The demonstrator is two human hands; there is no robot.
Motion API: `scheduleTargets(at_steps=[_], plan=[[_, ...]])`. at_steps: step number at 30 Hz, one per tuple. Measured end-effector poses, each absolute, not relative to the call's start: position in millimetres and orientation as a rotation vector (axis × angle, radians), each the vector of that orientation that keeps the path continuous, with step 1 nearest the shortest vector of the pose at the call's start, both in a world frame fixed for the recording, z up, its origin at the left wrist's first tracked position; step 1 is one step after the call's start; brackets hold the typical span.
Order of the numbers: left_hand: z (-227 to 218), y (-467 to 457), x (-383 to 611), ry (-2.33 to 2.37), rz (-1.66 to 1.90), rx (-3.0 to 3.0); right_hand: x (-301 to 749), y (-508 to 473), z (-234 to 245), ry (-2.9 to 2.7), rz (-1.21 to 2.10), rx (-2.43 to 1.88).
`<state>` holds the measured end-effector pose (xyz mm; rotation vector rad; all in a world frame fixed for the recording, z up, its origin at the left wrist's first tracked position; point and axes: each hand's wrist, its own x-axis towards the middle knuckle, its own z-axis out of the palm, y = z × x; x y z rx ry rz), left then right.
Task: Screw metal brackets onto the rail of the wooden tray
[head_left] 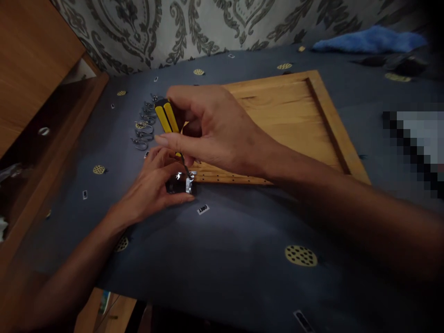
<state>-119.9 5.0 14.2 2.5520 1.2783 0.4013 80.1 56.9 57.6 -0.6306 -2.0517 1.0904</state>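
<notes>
My right hand [222,132] is closed around the yellow and black handle of a screwdriver [167,116]. The screwdriver's shaft slants down, its tip at a shiny metal bracket [189,184] by the near left corner of a wooden tray [277,113]. My left hand [151,187] grips this bracket between thumb and fingers and steadies it against the tray's edge. A row of small dark holes runs along that near edge. Part of the bracket is hidden behind my left fingers. Several metal hooks [144,132] lie in a row on the cloth beyond my left hand.
A dark grey cloth [225,245] with pineapple prints covers the surface. At the back right lies a blue fluffy cloth [371,40], with a dark object [405,64] before it. Wooden furniture [38,60] borders the left side, and a patterned wall [194,27] stands behind.
</notes>
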Motion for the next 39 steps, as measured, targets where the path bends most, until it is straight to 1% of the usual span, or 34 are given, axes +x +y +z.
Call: scheduleTargets(at_steps=[5, 10, 19, 23, 29, 34, 39], plan=[[13, 6, -122, 1.274, 0.388, 2.550, 83, 58, 61, -2.083, 1.087, -0.584], [13, 5, -120, 1.299, 0.377, 2.568, 86, 61, 65, -2.143, 1.180, -0.561], [11, 5, -122, 1.294, 0.405, 2.574, 76, 53, 51, -1.948, 1.238, -0.509], [12, 5, -122, 1.267, 0.414, 2.556, 72, 50, 46, -1.881, 1.207, -0.496], [11, 6, -122, 1.236, 0.458, 2.594, 74, 50, 54, -1.885, 1.318, -0.557], [10, 7, -124, 1.238, 0.442, 2.602, 76, 53, 63, -2.038, 1.328, -0.585], [12, 6, -122, 1.231, 0.480, 2.604, 71, 52, 51, -1.928, 1.266, -0.518]])
